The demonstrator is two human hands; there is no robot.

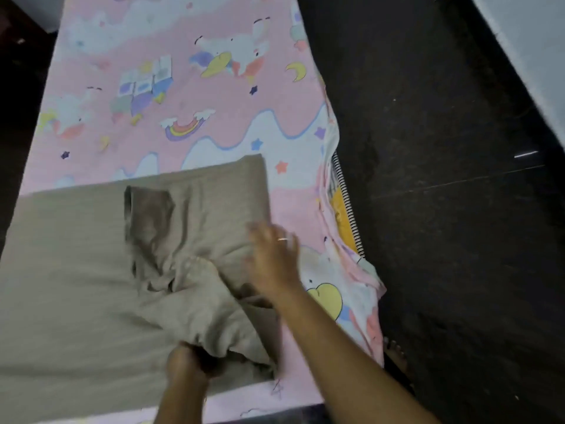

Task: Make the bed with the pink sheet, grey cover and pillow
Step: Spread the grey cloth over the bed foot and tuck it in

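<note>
On the pink sheet, left hand grips rumpled grey cover; right hand spread.

Matt cloth grey cover; printed cloth pink sheet; polished dark floor.

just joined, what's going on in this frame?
A person is making a bed. The pink sheet is spread over the mattress. The left hand grips a bunched fold of the grey cover by the bed's near edge. The right hand, open and blurred, is at the cover's right side.
</note>
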